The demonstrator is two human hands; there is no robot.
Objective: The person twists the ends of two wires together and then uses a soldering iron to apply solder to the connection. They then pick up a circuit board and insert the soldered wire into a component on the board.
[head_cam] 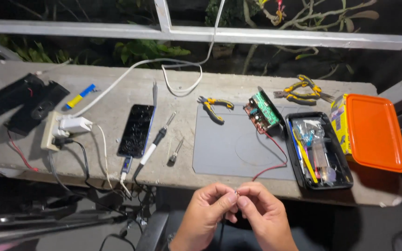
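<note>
Concrete table carries a grey work mat, green circuit board with red wire, black open parts box, orange-lidded box, black phone, soldering iron. Below the table edge, left hand and right hand meet fingertip to fingertip, each grip pinched on a tiny wire end, too small to tell more.

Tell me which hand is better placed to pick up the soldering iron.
Probably the left hand: the soldering iron lies up and left of it, while the right hand would have to cross over.
</note>
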